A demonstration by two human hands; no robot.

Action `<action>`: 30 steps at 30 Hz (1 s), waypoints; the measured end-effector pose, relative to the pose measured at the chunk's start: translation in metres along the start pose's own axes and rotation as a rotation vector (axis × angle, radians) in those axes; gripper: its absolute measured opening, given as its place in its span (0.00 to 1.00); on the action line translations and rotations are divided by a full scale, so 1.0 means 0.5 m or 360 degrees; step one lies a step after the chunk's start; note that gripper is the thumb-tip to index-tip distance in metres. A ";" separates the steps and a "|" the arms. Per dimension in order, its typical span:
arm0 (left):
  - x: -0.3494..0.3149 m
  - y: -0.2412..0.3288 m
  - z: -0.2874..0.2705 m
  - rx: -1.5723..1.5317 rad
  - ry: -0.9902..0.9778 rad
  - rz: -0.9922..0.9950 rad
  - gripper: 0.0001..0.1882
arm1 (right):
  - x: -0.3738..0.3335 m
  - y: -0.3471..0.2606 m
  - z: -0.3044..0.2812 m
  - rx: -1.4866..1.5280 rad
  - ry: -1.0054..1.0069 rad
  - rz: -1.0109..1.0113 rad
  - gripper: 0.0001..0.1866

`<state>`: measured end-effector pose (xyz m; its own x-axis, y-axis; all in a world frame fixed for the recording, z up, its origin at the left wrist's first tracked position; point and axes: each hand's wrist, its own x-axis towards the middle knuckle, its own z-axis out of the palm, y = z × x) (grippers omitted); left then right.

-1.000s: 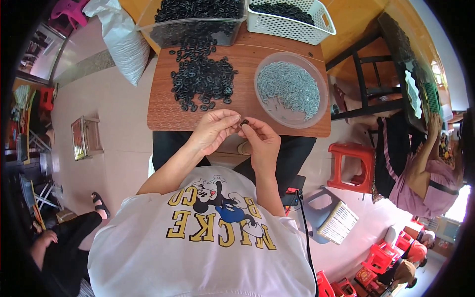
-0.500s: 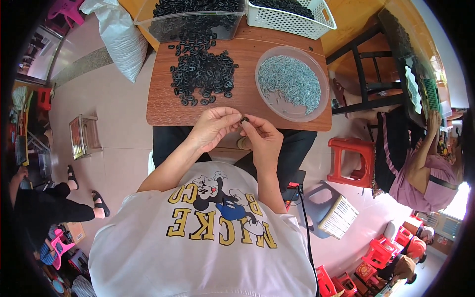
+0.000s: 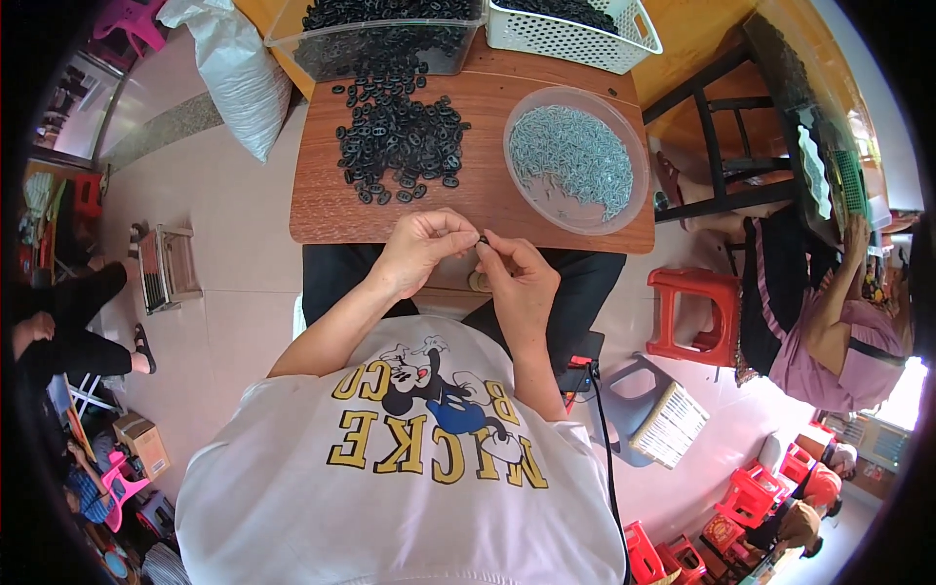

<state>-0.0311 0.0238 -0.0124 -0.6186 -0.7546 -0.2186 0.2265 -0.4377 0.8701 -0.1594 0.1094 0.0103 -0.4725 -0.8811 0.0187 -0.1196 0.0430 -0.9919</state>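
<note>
My left hand (image 3: 424, 255) and my right hand (image 3: 522, 283) meet just off the table's near edge, thumbs and fingers pinched. A small black oval plastic piece (image 3: 484, 239) sits between the fingertips, gripped by the right hand. The left fingertips press against its side; whether they hold something small is hidden. Beyond the left hand, a loose heap of black oval pieces with holes (image 3: 400, 146) lies on the wooden table (image 3: 317, 210). To its right stands a round clear plastic bowl (image 3: 565, 219) of small silvery screws (image 3: 575, 156).
A clear bin (image 3: 390, 60) of black pieces and a white perforated basket (image 3: 575, 49) stand at the table's far side. A white sack (image 3: 239, 88) is on the left floor, a red stool (image 3: 692, 317) on the right. Other people sit at both sides.
My hands stay nearly in place, with the fingertips closing further over the black piece. At the far left, a seated person has shifted legs and moved back.
</note>
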 end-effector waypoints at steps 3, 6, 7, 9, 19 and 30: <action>-0.006 -0.005 -0.005 -0.0123 -0.0001 -0.0079 0.05 | -0.001 0.008 0.006 -0.0072 -0.0007 -0.0055 0.09; -0.012 -0.004 -0.013 -0.0068 0.0057 -0.0146 0.05 | 0.002 0.022 0.016 -0.0020 -0.0044 0.0034 0.09; -0.014 -0.003 -0.013 -0.0093 0.0120 -0.0158 0.05 | 0.000 0.025 0.021 0.0034 -0.0024 0.0098 0.08; -0.016 -0.005 -0.017 -0.0125 0.0192 -0.0165 0.06 | 0.000 0.026 0.027 0.0085 -0.0015 0.0161 0.08; -0.018 -0.010 -0.037 -0.0261 0.0247 -0.0225 0.09 | -0.004 0.033 0.038 0.0158 -0.0015 0.0326 0.06; -0.024 -0.009 -0.074 -0.0216 0.0249 -0.0347 0.11 | 0.005 0.063 0.055 0.0352 -0.0113 0.0455 0.06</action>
<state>0.0031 0.0167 -0.0298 -0.5429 -0.6971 -0.4683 0.2060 -0.6512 0.7304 -0.1405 0.0958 -0.0243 -0.3967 -0.8790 -0.2644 0.2039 0.1965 -0.9591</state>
